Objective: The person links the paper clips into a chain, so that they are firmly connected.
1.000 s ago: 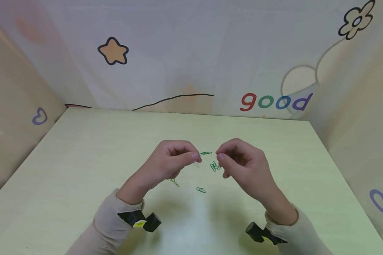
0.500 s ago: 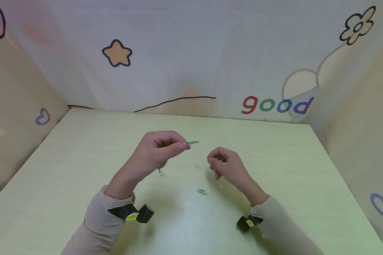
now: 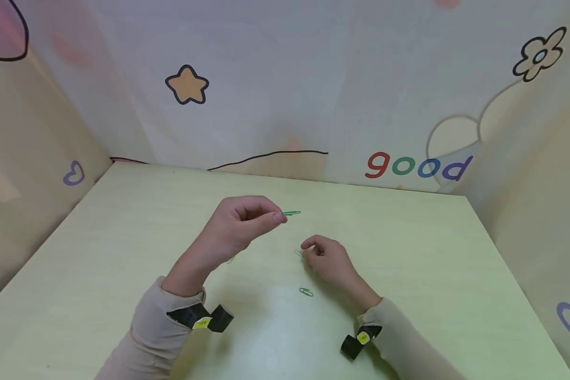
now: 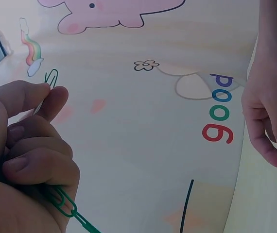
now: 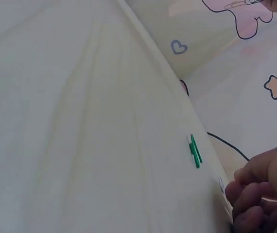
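Right hand (image 3: 330, 262) has reached silvery looped-wire paperclip (image 3: 297, 253), now the working piece — can't tell if gripped; left hand (image 3: 237, 228) pinches green looped-wire paperclip (image 3: 292, 213).

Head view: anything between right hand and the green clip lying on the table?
In the head view, only bare tabletop lies between the right hand and the green clip.

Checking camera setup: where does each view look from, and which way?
Head: on the head, forward and down at the table; left hand, right hand and sleeves show.
Left wrist: on that wrist, past the left hand towards the wall; both hands show.
Right wrist: on that wrist, across the table leftward; both hands show, the left partly.
Shared by head and left wrist: "good" lettering.
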Demonstrator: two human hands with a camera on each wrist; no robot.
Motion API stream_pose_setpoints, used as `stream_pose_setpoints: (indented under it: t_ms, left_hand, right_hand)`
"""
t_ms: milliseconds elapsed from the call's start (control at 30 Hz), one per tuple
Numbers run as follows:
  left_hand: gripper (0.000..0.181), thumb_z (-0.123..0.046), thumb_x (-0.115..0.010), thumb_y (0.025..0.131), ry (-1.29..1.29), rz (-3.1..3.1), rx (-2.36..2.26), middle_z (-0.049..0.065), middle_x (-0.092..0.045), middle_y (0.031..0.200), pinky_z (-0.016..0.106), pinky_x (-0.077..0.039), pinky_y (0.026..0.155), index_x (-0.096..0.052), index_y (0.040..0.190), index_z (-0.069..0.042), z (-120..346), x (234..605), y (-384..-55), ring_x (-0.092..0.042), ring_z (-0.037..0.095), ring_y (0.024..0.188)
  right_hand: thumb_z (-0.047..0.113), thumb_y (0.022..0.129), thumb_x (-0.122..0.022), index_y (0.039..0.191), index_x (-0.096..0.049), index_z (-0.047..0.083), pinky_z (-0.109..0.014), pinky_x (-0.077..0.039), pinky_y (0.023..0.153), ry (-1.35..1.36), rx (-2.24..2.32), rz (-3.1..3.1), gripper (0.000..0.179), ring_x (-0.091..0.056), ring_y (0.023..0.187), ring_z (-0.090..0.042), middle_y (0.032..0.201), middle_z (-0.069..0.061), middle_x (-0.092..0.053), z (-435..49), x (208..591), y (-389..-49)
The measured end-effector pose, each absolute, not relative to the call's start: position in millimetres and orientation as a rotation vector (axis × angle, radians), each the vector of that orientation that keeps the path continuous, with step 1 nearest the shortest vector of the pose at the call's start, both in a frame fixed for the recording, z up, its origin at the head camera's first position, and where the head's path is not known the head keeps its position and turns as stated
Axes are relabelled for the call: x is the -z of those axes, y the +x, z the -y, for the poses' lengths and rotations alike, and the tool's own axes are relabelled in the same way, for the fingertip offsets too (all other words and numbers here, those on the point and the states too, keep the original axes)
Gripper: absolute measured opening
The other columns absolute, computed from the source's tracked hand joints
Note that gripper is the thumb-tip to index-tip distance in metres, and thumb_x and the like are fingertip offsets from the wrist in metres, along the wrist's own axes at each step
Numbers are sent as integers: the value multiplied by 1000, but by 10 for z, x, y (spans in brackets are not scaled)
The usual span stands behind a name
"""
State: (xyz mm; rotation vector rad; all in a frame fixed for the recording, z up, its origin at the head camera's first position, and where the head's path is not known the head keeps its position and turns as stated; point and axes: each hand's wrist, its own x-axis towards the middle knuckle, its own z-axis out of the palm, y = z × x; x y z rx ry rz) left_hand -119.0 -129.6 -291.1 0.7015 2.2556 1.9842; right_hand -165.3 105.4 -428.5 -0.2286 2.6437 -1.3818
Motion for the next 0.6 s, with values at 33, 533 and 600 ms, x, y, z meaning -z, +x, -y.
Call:
stream_pose_setpoints:
  t_ms: [33, 533, 600]
  left_hand:
    - [11, -19, -71, 96, 698, -2260, -1980, 1, -36, 63, 27, -23, 51, -76, 98, -9, 1291, 2916, -1192, -27, 17, 56]
    - [10, -22, -70, 97, 695, -2288, -1933, 2, -37, 64, 27, -26, 52, -75, 98, -13, 1304, 2984, -1223, -30, 17, 57]
    - [10, -21, -70, 97, 705, -2288, -1929, 2, -36, 64, 28, -27, 53, -75, 98, -13, 1305, 2992, -1224, -30, 17, 57]
  right_hand:
    - [9, 94, -67, 105, -71, 9, -30, -40, 62, -232, 1344, -2677, 11, -50, 68, -18, 74, -3, -56, -1048, 4297, -1658]
    - [7, 93, -64, 89, -59, 11, -32, -43, 65, -364, 971, -2788, 7, -51, 74, -18, 78, -1, -56, -956, 4233, -1662]
    - [7, 95, -63, 91, -58, 11, -32, -41, 62, -378, 1005, -2753, 7, -50, 71, -18, 76, -2, -55, -964, 4195, -1662]
